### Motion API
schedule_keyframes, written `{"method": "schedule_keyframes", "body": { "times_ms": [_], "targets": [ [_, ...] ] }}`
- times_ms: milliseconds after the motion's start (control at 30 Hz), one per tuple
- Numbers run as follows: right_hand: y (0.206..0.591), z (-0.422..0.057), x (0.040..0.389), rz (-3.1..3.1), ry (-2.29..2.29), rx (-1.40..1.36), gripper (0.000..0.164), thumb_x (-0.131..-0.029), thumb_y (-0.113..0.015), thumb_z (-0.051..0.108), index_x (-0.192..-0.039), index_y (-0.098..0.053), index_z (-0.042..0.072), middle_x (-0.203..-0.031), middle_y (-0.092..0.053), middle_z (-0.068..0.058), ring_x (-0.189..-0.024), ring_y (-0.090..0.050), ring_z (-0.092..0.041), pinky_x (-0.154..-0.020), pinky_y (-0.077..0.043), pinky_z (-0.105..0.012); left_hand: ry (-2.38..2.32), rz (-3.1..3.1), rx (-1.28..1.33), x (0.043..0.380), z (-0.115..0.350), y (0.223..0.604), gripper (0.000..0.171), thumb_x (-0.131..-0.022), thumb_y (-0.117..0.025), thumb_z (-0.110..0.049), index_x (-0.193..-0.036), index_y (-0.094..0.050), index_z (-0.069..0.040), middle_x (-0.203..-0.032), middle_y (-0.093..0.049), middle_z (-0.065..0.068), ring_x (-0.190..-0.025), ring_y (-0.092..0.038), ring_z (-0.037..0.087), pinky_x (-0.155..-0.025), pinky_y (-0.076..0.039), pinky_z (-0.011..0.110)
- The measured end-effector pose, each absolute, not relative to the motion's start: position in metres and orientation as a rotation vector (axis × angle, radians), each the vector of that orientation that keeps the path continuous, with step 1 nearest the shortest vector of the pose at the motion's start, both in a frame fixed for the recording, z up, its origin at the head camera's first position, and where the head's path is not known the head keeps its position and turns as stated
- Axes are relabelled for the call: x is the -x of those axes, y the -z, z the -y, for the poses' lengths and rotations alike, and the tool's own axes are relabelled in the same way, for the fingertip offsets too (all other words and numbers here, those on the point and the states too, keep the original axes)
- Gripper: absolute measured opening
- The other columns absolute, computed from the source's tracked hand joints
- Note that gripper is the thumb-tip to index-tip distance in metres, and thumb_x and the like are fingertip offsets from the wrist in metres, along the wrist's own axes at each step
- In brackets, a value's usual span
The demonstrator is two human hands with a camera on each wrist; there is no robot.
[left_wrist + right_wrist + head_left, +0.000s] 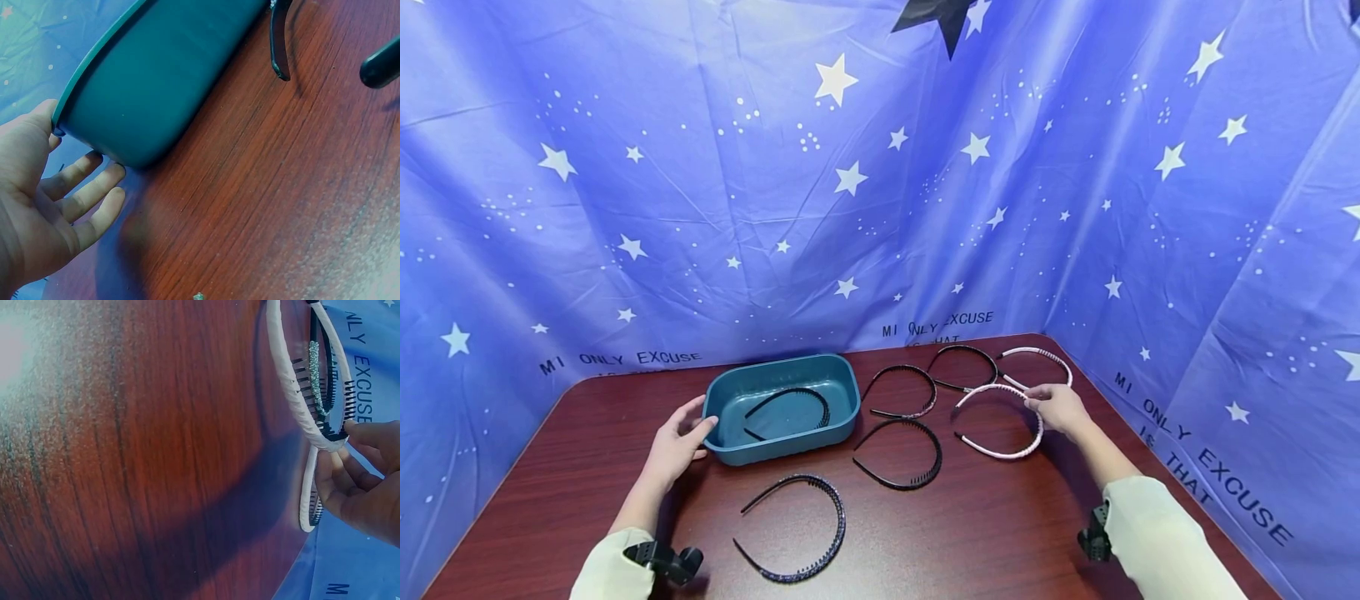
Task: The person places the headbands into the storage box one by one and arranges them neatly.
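In the head view my left hand (676, 442) holds the left end of a teal plastic basin (790, 448), thumb over the rim and fingers against the outer wall. A black toothed headband (826, 408) lies inside the basin. My right hand (1060, 408) pinches a pale pink wrapped headband (1039, 433) by its curved side, between thumb and fingers. The right wrist view shows this headband (292, 394) with dark comb teeth along its inner side, raised over the table. Behind it a second pale pink headband (1051, 353) lies near the far right corner.
On the dark red wooden table (970, 525) lie a black headband (938, 454), a dark patterned headband (934, 392) and another black headband (966, 347). A dark blue beaded headband (841, 525) is at the front. A blue star-printed cloth (775, 208) hangs behind and beside the table.
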State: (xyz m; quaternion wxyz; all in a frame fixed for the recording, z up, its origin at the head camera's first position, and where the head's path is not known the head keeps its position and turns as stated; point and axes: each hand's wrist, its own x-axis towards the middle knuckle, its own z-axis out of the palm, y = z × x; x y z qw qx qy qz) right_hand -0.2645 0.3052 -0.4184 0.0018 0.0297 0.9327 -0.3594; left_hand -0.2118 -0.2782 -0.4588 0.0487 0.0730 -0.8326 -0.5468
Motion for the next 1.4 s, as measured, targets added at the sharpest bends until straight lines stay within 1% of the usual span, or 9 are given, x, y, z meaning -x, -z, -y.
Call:
{"method": "schedule_keyframes", "body": {
  "times_ms": [267, 433, 500, 667, 933, 1033, 1200, 1333, 1400],
  "targets": [
    [0.414, -0.305, 0.266, -2.877, 1.222, -0.100, 0.031, -0.089, -0.056, 0.009, -0.114, -0.059, -0.010, -0.088, -0.063, -0.017, -0.061, -0.057, -0.011, -0.057, -0.056, -0.028, 1.672, 2.536, -0.219, 0.212, 0.278, 0.458, 0.057, -0.095, -0.053, -0.033, -0.145, -0.032, -0.013, -0.129, -0.049, 0.029, -0.084, -0.060, 0.005, -0.073, -0.057, 0.031],
    [0.411, -0.304, 0.266, -2.862, 1.241, -0.077, 0.032, -0.091, -0.054, 0.008, -0.115, -0.057, -0.012, -0.088, -0.063, -0.020, -0.066, -0.059, -0.013, -0.061, -0.057, -0.030, 1.673, 2.537, -0.213, 0.211, 0.278, 0.458, 0.058, -0.095, -0.053, -0.033, -0.145, -0.032, -0.013, -0.129, -0.049, 0.030, -0.082, -0.059, 0.002, -0.072, -0.057, 0.029],
    [0.409, -0.303, 0.266, -2.863, 1.249, -0.067, 0.032, -0.091, -0.054, 0.008, -0.115, -0.057, -0.013, -0.085, -0.063, -0.019, -0.065, -0.059, -0.012, -0.060, -0.057, -0.030, 1.675, 2.534, -0.210, 0.211, 0.278, 0.458, 0.058, -0.095, -0.053, -0.033, -0.145, -0.032, -0.013, -0.129, -0.049, 0.030, -0.080, -0.059, 0.000, -0.072, -0.057, 0.029],
    [0.406, -0.301, 0.268, -2.854, 1.284, -0.049, 0.033, -0.091, -0.054, 0.008, -0.116, -0.056, -0.014, -0.072, -0.060, -0.007, -0.060, -0.054, -0.006, -0.060, -0.057, -0.030, 1.671, 2.536, -0.204, 0.210, 0.278, 0.458, 0.058, -0.095, -0.052, -0.034, -0.145, -0.032, -0.013, -0.129, -0.048, 0.031, -0.080, -0.060, 0.000, -0.072, -0.057, 0.029],
    [0.403, -0.295, 0.269, -2.838, 1.314, -0.033, 0.032, -0.091, -0.054, 0.007, -0.115, -0.056, -0.015, -0.072, -0.060, -0.001, -0.062, -0.056, -0.006, -0.063, -0.058, -0.033, 1.677, 2.538, -0.207, 0.210, 0.279, 0.458, 0.059, -0.095, -0.053, -0.035, -0.145, -0.032, -0.013, -0.130, -0.048, 0.030, -0.085, -0.061, 0.005, -0.074, -0.057, 0.031],
    [0.403, -0.292, 0.270, -2.823, 1.327, -0.034, 0.032, -0.091, -0.054, 0.007, -0.115, -0.056, -0.015, -0.073, -0.060, -0.001, -0.064, -0.056, -0.007, -0.063, -0.058, -0.032, 1.682, 2.536, -0.210, 0.211, 0.279, 0.458, 0.059, -0.095, -0.053, -0.034, -0.145, -0.032, -0.013, -0.129, -0.048, 0.030, -0.084, -0.060, 0.004, -0.073, -0.057, 0.031],
    [0.401, -0.287, 0.272, -2.804, 1.349, -0.034, 0.033, -0.091, -0.054, 0.006, -0.116, -0.054, -0.016, -0.073, -0.059, -0.002, -0.064, -0.056, -0.007, -0.059, -0.056, -0.026, 1.684, 2.538, -0.213, 0.211, 0.278, 0.458, 0.058, -0.095, -0.053, -0.033, -0.145, -0.031, -0.013, -0.130, -0.048, 0.031, -0.087, -0.062, 0.008, -0.074, -0.057, 0.032],
    [0.398, -0.283, 0.273, -2.804, 1.359, -0.019, 0.033, -0.091, -0.054, 0.005, -0.117, -0.054, -0.016, -0.071, -0.058, 0.000, -0.064, -0.057, -0.008, -0.059, -0.057, -0.027, 1.693, 2.535, -0.220, 0.211, 0.278, 0.458, 0.058, -0.096, -0.053, -0.032, -0.146, -0.031, -0.013, -0.130, -0.048, 0.031, -0.087, -0.062, 0.009, -0.074, -0.057, 0.031],
    [0.397, -0.281, 0.274, -2.807, 1.361, -0.010, 0.033, -0.091, -0.054, 0.005, -0.117, -0.054, -0.016, -0.073, -0.059, -0.002, -0.065, -0.058, -0.008, -0.060, -0.057, -0.027, 1.696, 2.534, -0.224, 0.212, 0.279, 0.459, 0.058, -0.096, -0.053, -0.032, -0.146, -0.031, -0.013, -0.130, -0.048, 0.031, -0.087, -0.062, 0.009, -0.074, -0.057, 0.032]
  ]
}}
